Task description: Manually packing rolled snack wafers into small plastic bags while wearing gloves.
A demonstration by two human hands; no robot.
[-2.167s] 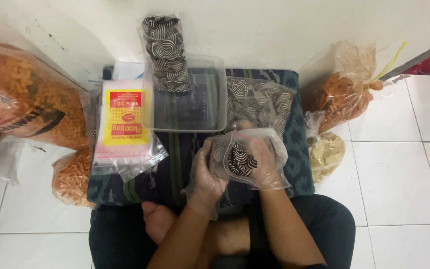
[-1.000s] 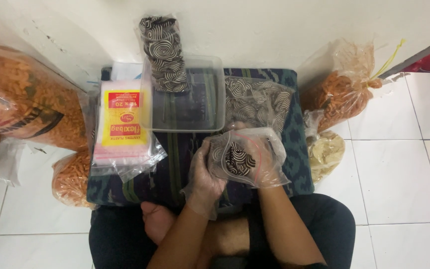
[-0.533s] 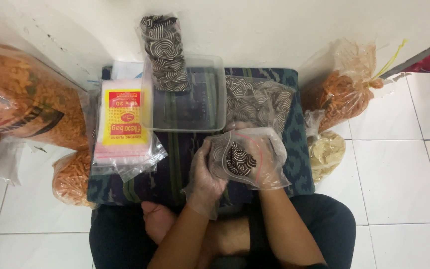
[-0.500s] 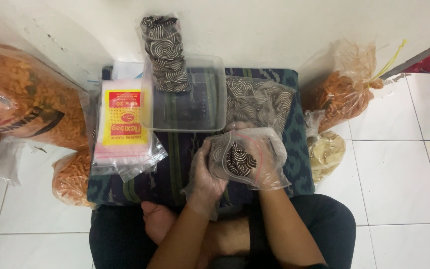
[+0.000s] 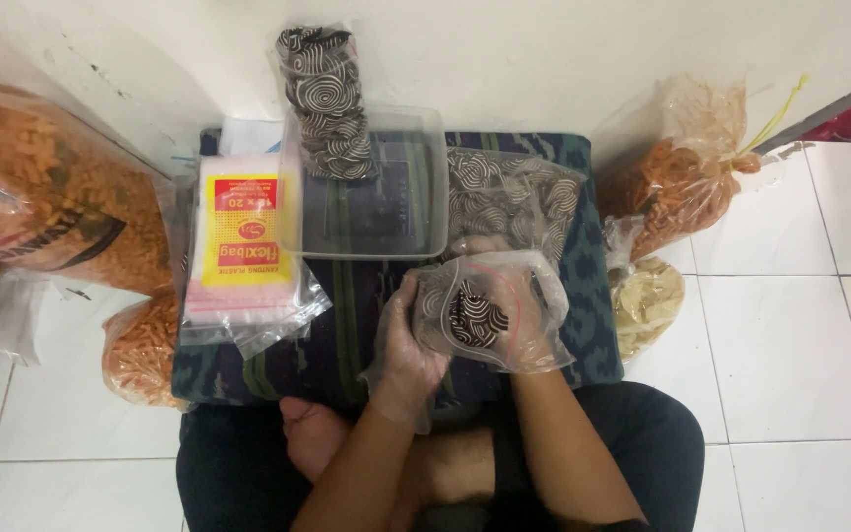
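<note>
Head view, looking down at a cushion [image 5: 347, 325] covered in dark patterned cloth. Both hands wear thin clear gloves. The left hand [image 5: 408, 340] is closed around the left side of a small clear bag [image 5: 480, 310], held just above the cushion's near edge; the right hand [image 5: 524, 320] grips the same bag from the right. The bag contains black-and-white swirl cookies [image 5: 472, 317]. Just beyond the hands lies a larger bag of cookies [image 5: 509, 202], open. A clear tub [image 5: 386, 212] sits at the cushion's centre, with a filled cookie bag [image 5: 327, 108] leaning upright against its far left corner. A pack of empty bags [image 5: 243, 246] lies to the tub's left. Sacks of orange snacks [image 5: 46, 197] stand on the tiled floor [image 5: 790, 345].
</note>
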